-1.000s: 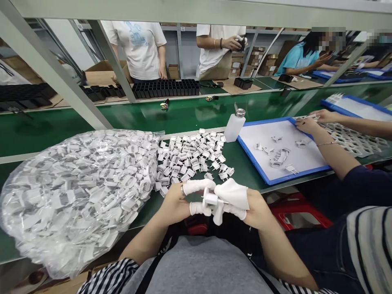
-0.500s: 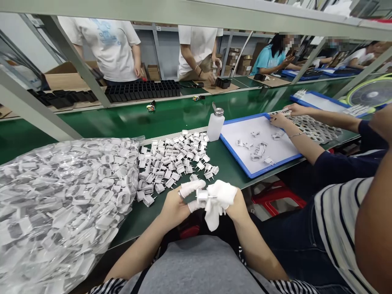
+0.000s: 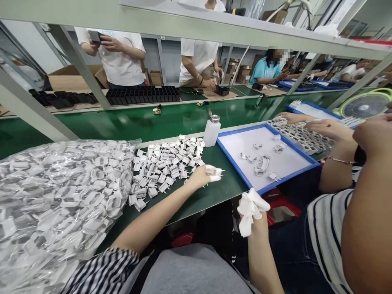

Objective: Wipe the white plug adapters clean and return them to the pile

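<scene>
My left hand (image 3: 204, 176), with white finger cots on its fingertips, reaches out over the green table (image 3: 220, 188). It pinches a small white plug part (image 3: 216, 172) just right of the loose pile of white plug parts (image 3: 167, 163). My right hand (image 3: 255, 218) hangs below the table edge, closed round a crumpled white cloth (image 3: 248, 209). A blue-rimmed white tray (image 3: 228, 153) with a few plug parts lies to the right of my left hand.
A big clear bag of plug parts (image 3: 58, 200) fills the left. A white dispenser bottle (image 3: 211, 130) stands by the tray. A co-worker's arm and hands (image 3: 324, 128) work over a parts grid at right. A green conveyor (image 3: 137, 118) runs behind, with people beyond it.
My hands have separated. The left hand moved forward and right over the table with the plug part; the right hand dropped down and right with the cloth.
</scene>
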The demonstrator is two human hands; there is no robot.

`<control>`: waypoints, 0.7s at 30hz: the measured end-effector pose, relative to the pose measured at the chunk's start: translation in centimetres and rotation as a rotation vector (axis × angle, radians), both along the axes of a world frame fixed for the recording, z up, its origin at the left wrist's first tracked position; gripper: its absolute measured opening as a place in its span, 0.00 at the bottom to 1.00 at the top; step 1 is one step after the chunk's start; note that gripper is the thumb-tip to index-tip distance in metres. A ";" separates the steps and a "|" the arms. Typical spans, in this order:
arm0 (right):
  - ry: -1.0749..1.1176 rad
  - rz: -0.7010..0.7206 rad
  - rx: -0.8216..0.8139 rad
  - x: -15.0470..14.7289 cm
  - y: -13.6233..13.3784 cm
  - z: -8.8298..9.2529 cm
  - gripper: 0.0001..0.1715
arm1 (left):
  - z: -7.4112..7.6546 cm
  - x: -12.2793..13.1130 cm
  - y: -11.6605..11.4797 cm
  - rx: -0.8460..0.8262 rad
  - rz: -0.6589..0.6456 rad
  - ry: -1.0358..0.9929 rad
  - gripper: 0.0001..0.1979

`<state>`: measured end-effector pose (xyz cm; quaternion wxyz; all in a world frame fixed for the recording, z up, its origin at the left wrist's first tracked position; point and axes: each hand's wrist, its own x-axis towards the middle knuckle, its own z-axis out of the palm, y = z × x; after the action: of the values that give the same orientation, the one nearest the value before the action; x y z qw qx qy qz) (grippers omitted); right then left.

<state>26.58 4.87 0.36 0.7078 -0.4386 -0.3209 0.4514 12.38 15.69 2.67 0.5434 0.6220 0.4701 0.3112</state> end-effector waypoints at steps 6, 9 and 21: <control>0.087 0.185 -0.057 -0.5 -2.6 -0.9 0.15 | 3.4 10.5 4.8 0.119 -0.102 0.032 0.23; 0.181 0.273 -0.109 0.0 -3.0 -2.0 0.11 | 3.1 10.0 4.7 0.180 -0.177 0.165 0.22; 0.328 0.449 -0.226 -3.4 0.9 -2.3 0.15 | -1.1 -4.0 4.3 0.230 0.033 0.957 0.13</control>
<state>23.18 5.73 -1.96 0.5791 -0.3539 -0.2393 0.6943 8.36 20.00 1.54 0.1894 0.7436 0.6393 0.0488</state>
